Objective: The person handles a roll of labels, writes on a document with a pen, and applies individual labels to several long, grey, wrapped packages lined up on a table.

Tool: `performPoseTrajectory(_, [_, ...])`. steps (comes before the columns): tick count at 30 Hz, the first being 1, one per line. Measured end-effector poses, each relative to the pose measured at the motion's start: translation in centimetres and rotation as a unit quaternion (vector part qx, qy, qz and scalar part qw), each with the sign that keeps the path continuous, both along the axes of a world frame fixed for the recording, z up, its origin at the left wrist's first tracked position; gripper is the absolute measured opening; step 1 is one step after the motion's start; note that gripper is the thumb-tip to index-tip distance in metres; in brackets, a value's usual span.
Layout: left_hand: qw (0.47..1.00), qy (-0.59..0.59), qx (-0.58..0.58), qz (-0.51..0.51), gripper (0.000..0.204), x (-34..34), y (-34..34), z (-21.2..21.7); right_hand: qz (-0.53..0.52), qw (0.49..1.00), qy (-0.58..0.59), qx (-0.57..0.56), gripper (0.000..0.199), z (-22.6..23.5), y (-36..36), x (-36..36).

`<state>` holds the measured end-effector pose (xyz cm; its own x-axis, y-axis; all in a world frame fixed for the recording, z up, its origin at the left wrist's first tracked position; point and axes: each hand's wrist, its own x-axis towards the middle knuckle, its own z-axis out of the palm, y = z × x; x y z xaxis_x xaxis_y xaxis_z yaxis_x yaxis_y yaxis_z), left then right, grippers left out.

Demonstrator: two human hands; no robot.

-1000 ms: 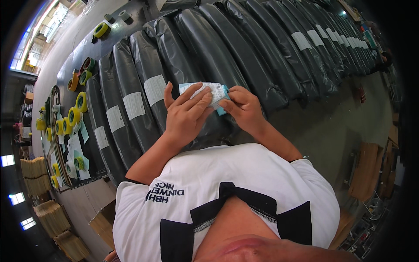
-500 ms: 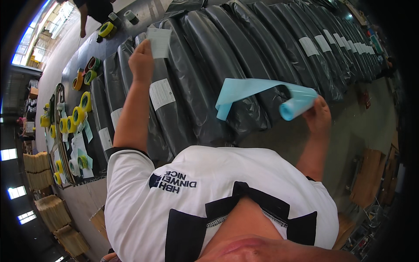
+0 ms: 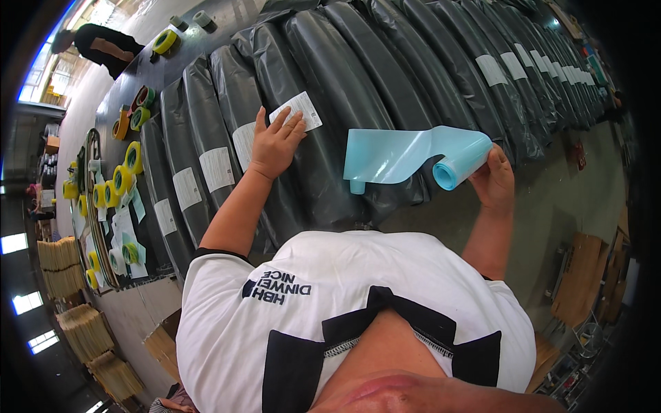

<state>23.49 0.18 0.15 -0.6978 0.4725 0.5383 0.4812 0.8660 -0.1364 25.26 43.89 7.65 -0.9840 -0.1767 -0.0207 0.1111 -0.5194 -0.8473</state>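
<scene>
My left hand rests on a white printed label, its fingers stretched out and flat. Beneath the label is a long black plastic-wrapped package, one of several lying side by side. In my right hand is a roll of light-blue film, gripped at its right end. A loose length of the film stretches left over the packages, its far end curled. White labels also lie on the packages to the left, such as this label.
Yellow tape rolls and paper sheets lie at the left, with another yellow roll farther back. Another person in dark clothing is at the far left. Cardboard stacks stand lower left; a brown board leans at the right.
My left hand has moved right and down, and the label it pinched now lies on a package under flattened fingers. The blue film has shifted slightly left, and the other person has moved.
</scene>
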Motion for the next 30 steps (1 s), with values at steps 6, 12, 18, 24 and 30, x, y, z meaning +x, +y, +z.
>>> performPoseTrajectory(6, [0.979,-0.168,0.105,-0.042,0.038,1.1,-0.3,-0.9,0.037,0.999,0.012,-0.012,0.028,-0.1,-1.4,0.0])
performPoseTrajectory(12, [0.935,-0.231,0.266,0.049,0.036,-2.6,1.0,-3.9,0.049,0.998,0.015,-0.035,0.027,0.5,-3.9,0.5])
performPoseTrajectory(18, [0.933,-0.263,0.218,0.111,0.03,-1.3,4.3,-2.6,-0.034,0.995,-0.043,-0.087,0.023,1.5,-7.9,1.4])
performPoseTrajectory(24, [0.901,-0.251,0.35,-0.058,0.053,5.5,6.2,3.4,-0.122,0.98,-0.121,-0.098,0.025,1.0,-10.9,1.0])
performPoseTrajectory(30, [0.937,-0.044,0.326,-0.118,0.033,3.4,12.9,9.1,-0.044,0.965,-0.241,-0.092,0.037,0.2,-11.7,0.8])
